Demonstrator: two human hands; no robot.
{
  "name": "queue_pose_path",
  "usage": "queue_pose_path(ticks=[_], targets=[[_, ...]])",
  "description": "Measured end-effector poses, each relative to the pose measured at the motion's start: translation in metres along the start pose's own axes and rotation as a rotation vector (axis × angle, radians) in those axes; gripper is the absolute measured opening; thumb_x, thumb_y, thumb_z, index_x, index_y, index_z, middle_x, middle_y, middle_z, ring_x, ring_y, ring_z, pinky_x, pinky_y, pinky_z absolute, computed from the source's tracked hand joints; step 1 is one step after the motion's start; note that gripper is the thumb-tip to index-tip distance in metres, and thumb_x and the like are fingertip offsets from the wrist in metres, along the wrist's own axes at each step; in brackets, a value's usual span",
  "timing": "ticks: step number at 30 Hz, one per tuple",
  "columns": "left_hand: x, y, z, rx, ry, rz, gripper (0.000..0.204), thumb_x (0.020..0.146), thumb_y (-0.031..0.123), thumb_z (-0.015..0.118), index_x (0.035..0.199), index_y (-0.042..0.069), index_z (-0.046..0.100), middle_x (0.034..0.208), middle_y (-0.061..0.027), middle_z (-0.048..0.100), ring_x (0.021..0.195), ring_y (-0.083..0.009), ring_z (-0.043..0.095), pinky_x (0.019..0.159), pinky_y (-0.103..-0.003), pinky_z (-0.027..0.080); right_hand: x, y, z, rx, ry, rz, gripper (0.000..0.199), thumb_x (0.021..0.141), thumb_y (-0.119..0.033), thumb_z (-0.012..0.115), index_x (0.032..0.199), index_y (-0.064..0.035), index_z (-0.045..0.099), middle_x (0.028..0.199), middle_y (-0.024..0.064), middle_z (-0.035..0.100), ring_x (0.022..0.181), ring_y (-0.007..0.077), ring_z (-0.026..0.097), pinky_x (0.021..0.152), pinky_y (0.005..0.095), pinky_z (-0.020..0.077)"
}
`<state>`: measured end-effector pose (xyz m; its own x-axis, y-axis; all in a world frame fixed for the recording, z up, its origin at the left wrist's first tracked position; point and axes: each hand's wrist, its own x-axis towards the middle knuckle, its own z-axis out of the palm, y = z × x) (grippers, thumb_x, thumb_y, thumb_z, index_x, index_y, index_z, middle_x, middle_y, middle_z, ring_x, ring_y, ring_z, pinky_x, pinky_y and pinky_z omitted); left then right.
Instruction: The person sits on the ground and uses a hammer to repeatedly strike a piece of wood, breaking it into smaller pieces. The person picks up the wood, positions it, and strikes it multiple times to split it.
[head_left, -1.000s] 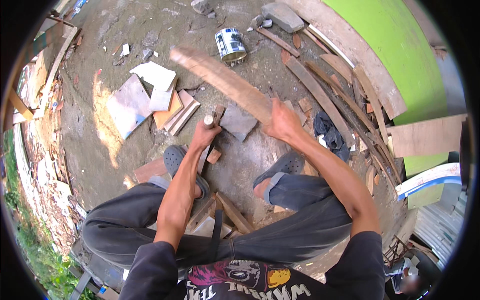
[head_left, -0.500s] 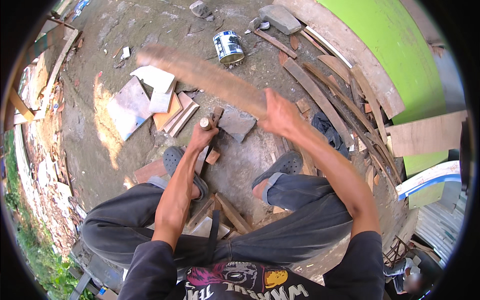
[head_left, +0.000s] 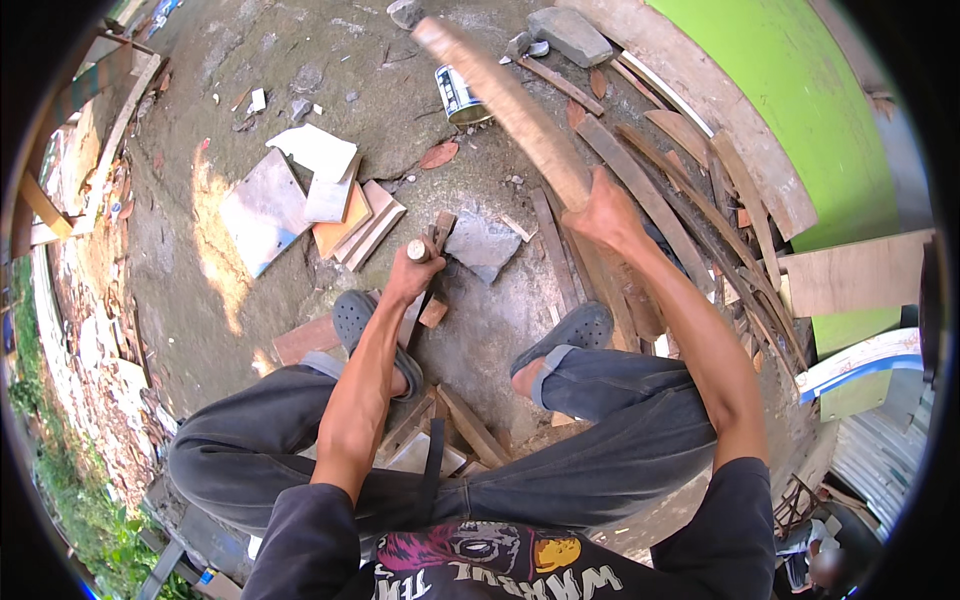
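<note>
My right hand (head_left: 605, 215) is closed around the near end of a long brown wooden plank (head_left: 510, 115). The plank slants up and away to the far left, slightly blurred, and partly covers a paint can. Between my feet, my left hand (head_left: 415, 268) is wrapped around a wooden-handled tool (head_left: 416, 250). The handle's pale round end points up at me, and a dark brown part shows beside the fist; the rest is hidden. Just right of that fist lies a flat grey stone (head_left: 485, 245). A small wood block (head_left: 433, 313) sits below the fist.
Several boards and panel offcuts (head_left: 265, 205) lie to the left. The paint can (head_left: 455, 95) stands at the far side. Long wood strips (head_left: 640, 180) are piled on the right, near a green panel (head_left: 790, 110). A grey rock (head_left: 570, 38) rests behind them.
The plank has swung to the right and now points farther away from me, no longer over the white offcuts. My right hand has shifted right. My left hand keeps its grip.
</note>
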<state>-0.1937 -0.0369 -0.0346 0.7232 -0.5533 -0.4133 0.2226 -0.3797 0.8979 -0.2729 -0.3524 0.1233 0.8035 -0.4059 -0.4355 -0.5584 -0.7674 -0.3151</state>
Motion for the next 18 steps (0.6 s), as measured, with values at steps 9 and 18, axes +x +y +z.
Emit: queue_pose_path(ticks=[9,18], targets=[[-0.006,-0.005,-0.009,0.008,0.002,-0.008,0.020,0.073,0.002,0.070,0.074,0.008,0.051,0.077,0.0008,0.054,0.072,-0.0092,0.049,0.064,-0.027,0.041,-0.033,-0.047,0.045,0.035,-0.281,-0.145,0.087,0.069,-0.023,0.080,0.134,0.0123,0.033,0.107,0.0317,0.062,0.087,0.0355,0.068,0.065,0.0392,0.0615],[0.000,-0.003,0.003,-0.078,0.050,0.088,0.019,0.074,0.003,0.072,0.076,0.005,0.053,0.074,0.0012,0.054,0.072,-0.0111,0.050,0.065,-0.030,0.043,-0.049,-0.013,0.085,0.132,0.101,-0.618,0.087,0.067,-0.024,0.081,0.133,0.0090,0.033,0.110,0.0297,0.061,0.093,0.0363,0.067,0.071,0.0473,0.0606]])
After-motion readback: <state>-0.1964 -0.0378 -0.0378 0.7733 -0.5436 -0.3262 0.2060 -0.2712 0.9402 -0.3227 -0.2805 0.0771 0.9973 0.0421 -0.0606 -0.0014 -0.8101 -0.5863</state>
